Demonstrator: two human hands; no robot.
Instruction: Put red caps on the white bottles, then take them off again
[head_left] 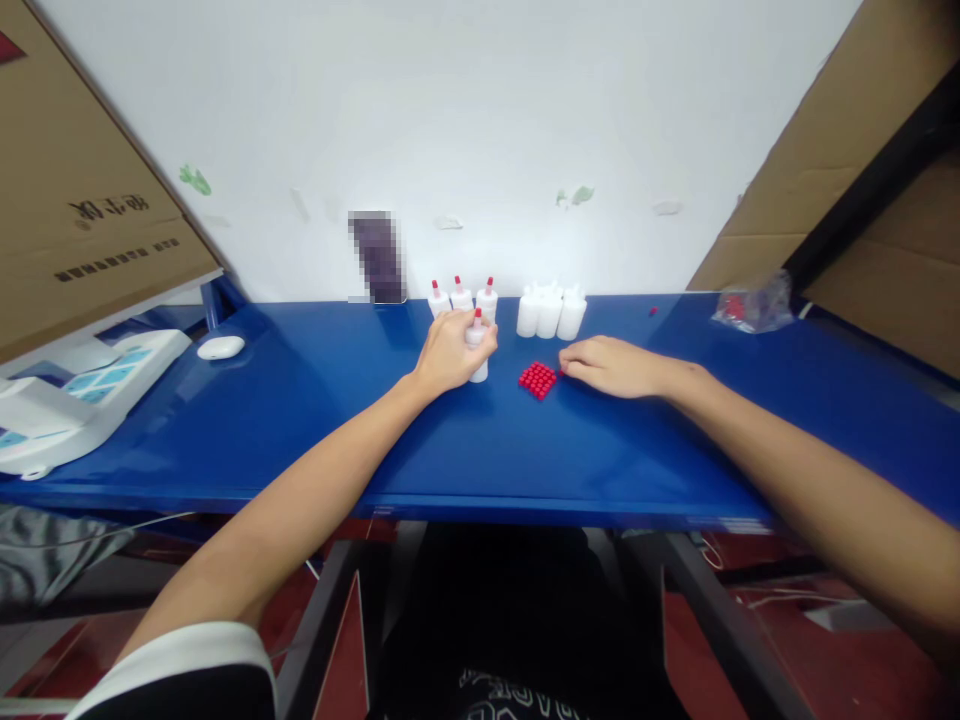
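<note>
My left hand is wrapped round a small white squeeze bottle with a red tip cap, which stands upright on the blue table. Behind it are several similar white bottles with red caps, partly hidden by the hand. To the right, my right hand rests low over the table, fingertips closed at a small red cap. Beside those fingertips lies a square block of small red caps in neat rows. A group of white bottles without red caps stands behind, near the wall.
On the blue table, a white power strip and a white oval case lie at left. A dark phone-like object, pixelated, leans on the wall. A clear bag with red pieces sits far right, one loose red cap nearer.
</note>
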